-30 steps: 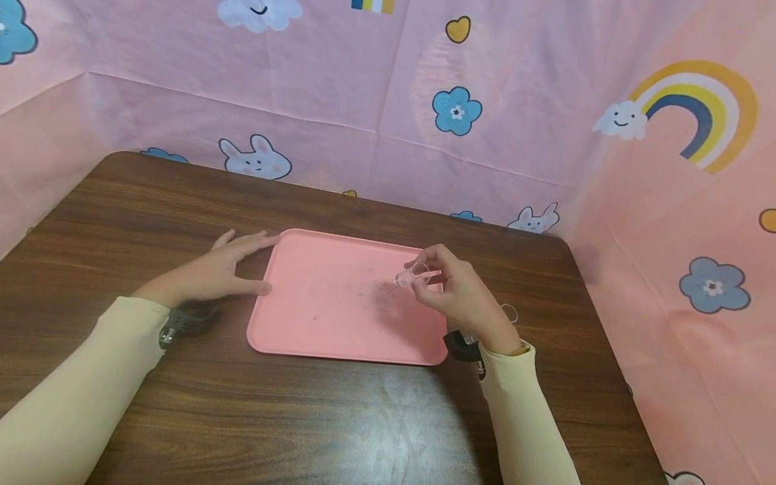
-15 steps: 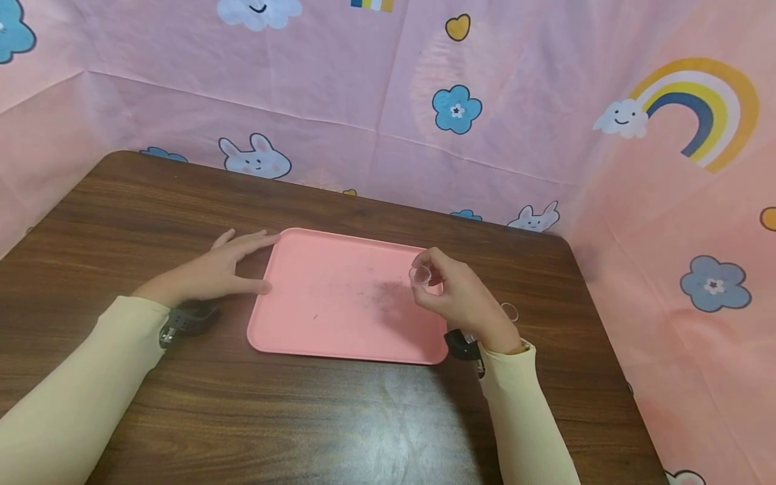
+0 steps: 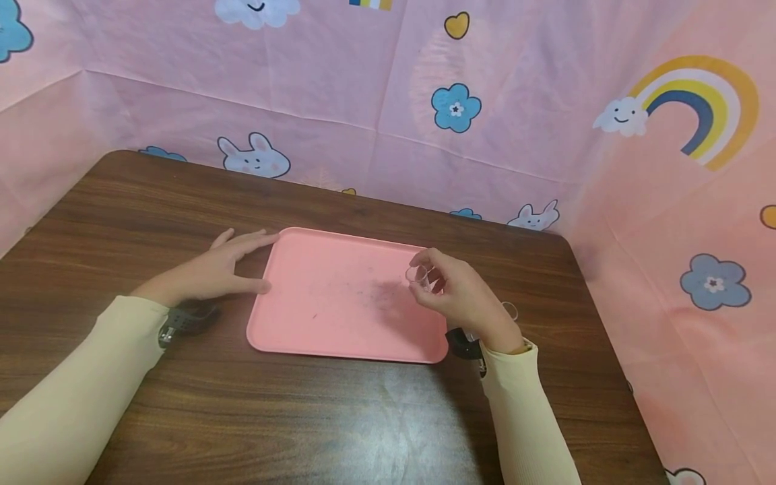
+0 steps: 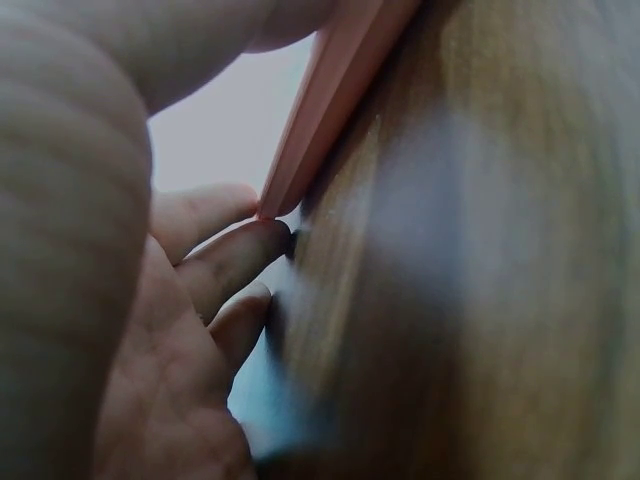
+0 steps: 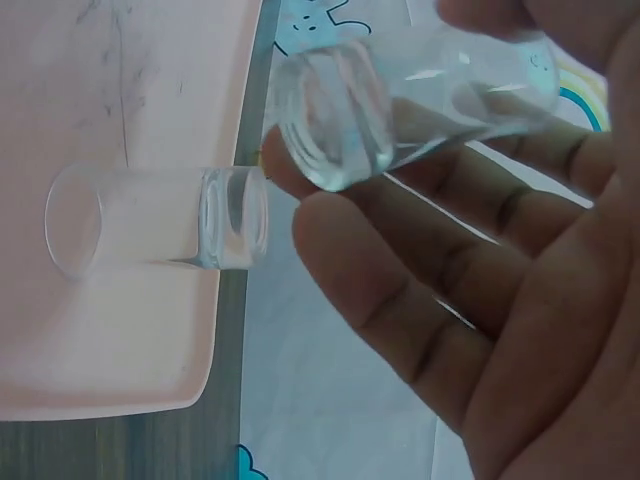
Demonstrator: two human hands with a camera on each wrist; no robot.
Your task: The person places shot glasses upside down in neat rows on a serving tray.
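Observation:
My right hand (image 3: pixel 457 286), over the right edge of the pink tray (image 3: pixel 339 296), holds a small clear glass (image 3: pixel 419 275) with its fingers. In the right wrist view this held glass (image 5: pixel 340 120) is tilted, its thick base toward the lower left. A second clear glass (image 5: pixel 150 220) overlaps the tray in that view. On the table, a clear round rim (image 3: pixel 509 310) shows to the right of my wrist, partly hidden by it. My left hand (image 3: pixel 212 269) has its fingers extended against the tray's left edge, with the thumb (image 3: pixel 257 285) at the rim.
The tray lies on a dark wood table (image 3: pixel 339 417) and has a few dark marks. A patterned pink cloth (image 3: pixel 339 101) hangs behind the table and at its sides. Black straps (image 3: pixel 465 342) with cameras sit at both wrists.
The glass in my right hand has turned, and its rim now faces another way. The hand has shifted only slightly. My left hand stays at the tray's left edge.

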